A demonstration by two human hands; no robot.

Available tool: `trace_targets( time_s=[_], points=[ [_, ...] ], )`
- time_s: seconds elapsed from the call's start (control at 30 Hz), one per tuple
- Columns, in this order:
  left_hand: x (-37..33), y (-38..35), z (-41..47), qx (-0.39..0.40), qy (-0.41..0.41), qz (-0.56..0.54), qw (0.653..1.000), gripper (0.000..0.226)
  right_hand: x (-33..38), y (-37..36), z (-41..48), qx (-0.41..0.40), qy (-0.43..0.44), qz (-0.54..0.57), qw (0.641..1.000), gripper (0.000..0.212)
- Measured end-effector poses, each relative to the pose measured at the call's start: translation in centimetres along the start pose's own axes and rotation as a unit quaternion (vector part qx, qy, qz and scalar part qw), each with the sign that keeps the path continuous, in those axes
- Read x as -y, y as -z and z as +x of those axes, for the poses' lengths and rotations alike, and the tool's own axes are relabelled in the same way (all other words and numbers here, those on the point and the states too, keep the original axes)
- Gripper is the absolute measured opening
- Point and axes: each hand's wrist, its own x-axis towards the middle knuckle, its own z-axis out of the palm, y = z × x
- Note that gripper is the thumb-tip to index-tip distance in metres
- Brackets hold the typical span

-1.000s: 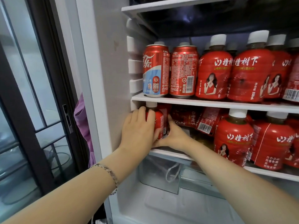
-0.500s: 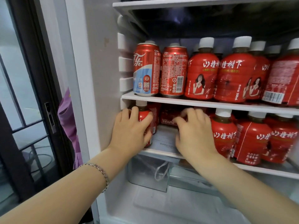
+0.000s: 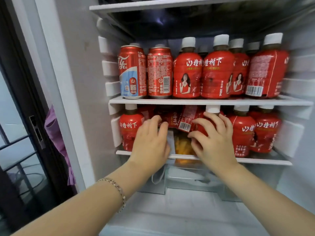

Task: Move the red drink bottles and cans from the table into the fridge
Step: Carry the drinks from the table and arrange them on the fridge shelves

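Two hands reach the lower shelf [image 3: 255,161] of the fridge [image 3: 76,82]. R hand [image 3: 213,142] curls round an upright bottle [image 3: 212,109]; L hand [image 3: 151,140], fingers loose, touches a lying bottle [image 3: 173,118]. Narrow gap btwn them at shelf's front edge; upper shelf [image 3: 204,101] packed edge to edge w/ cans [image 3: 133,72], bottles.

Motion blur smears the fingertips [image 3: 164,124] of the left hand [image 3: 150,142] against the red bottles [image 3: 172,118] lying on the lower shelf [image 3: 265,161], leaving its hold unclear, while the right hand [image 3: 214,142] gripping an upright bottle [image 3: 212,109] hides its label, and the blurred yellow packet [image 3: 183,145] between the hands cannot be identified.
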Motion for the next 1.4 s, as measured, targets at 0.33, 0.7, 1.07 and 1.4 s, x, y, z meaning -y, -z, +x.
trace_targets(
  time_s=[0.33,0.7,1.07,1.4],
  points=[
    [-3.5,-6.7,10.6,0.180,0.220,-0.329,0.900,0.071,-2.0,0.5,-0.2,-0.036,0.011,0.119,0.992,0.005],
    [-3.7,-6.3,9.6,0.139,0.296,-0.352,0.877,0.079,-1.9,0.4,-0.3,-0.053,0.005,0.118,0.992,0.008],
    [-2.8,-3.9,7.8,0.175,0.327,-0.327,0.869,0.078,-1.9,0.5,-0.4,-0.045,0.002,0.134,0.990,0.009],
    [-3.8,-4.1,9.6,0.162,0.341,-0.536,0.755,0.074,-1.9,0.7,-0.3,-0.038,0.003,0.136,0.990,0.012]
  ],
)
